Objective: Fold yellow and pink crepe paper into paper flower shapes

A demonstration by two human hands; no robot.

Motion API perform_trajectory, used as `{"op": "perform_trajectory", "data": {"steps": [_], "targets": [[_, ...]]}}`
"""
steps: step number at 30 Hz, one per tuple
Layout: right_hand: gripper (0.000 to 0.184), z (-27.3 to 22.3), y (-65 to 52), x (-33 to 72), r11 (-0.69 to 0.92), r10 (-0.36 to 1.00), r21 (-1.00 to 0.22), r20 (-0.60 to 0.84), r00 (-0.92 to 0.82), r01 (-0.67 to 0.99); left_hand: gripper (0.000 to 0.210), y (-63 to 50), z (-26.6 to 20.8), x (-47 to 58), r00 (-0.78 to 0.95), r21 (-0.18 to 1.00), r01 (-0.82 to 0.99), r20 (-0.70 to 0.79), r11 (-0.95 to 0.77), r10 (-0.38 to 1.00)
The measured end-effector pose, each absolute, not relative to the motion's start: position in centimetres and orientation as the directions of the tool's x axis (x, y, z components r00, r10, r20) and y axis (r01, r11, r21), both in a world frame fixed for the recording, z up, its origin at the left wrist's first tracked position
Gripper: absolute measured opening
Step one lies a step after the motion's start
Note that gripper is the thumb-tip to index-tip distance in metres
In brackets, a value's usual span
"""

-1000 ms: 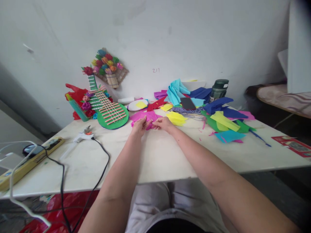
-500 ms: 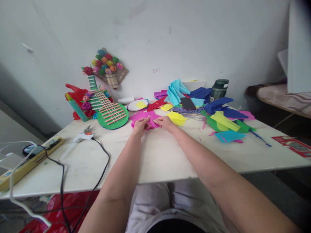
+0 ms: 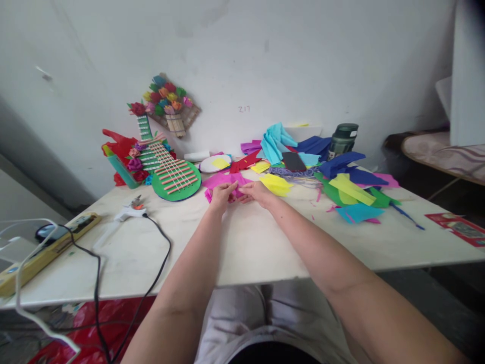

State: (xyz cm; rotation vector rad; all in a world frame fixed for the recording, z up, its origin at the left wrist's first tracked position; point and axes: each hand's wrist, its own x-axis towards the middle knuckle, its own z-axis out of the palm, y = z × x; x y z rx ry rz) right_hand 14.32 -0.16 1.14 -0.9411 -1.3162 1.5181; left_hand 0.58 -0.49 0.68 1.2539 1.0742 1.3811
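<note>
Bright pink crepe paper (image 3: 222, 180) lies bunched at the middle of the table, under and between my hands. My left hand (image 3: 223, 196) is closed on its near side, thumb and fingers pinching the paper. From the right, my right hand (image 3: 255, 193) pinches the same paper, its fingertips close to those of my left. Part of the sheet is hidden behind both hands. Just right of my right hand lies a yellow paper piece (image 3: 276, 185).
To the left stand a green paper lute (image 3: 178, 177) with flowers, a glue gun (image 3: 131, 213) with its cord, and a power strip (image 3: 56, 250). Coloured paper sheets (image 3: 352, 189), a dark phone (image 3: 293, 162) and a green thermos (image 3: 343, 139) are at the right.
My two hands have come closer together on the pink paper. My right hand has shifted slightly left, and less of the paper shows between them.
</note>
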Motion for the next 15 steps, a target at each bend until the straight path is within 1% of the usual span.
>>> {"op": "perform_trajectory", "data": {"steps": [7, 10, 15], "targets": [[0.01, 1.06, -0.04, 14.3, 0.043, 0.948, -0.995, 0.07, -0.31, -0.092, 0.029, -0.3, 0.41, 0.67, 0.037, 0.968, -0.214, 0.145, -0.134, 0.989], [0.015, 0.91, 0.03, 14.19, 0.068, 0.948, -0.996, 0.08, -0.308, -0.051, 0.028, -0.13, 0.32, 0.72, 0.055, 0.965, -0.235, 0.133, -0.117, 0.99], [0.02, 0.96, -0.18, 13.91, 0.092, 0.952, -0.996, 0.089, -0.294, -0.003, 0.03, -0.09, 0.35, 0.87, 0.032, 0.96, -0.259, 0.118, -0.106, 0.992]]}}
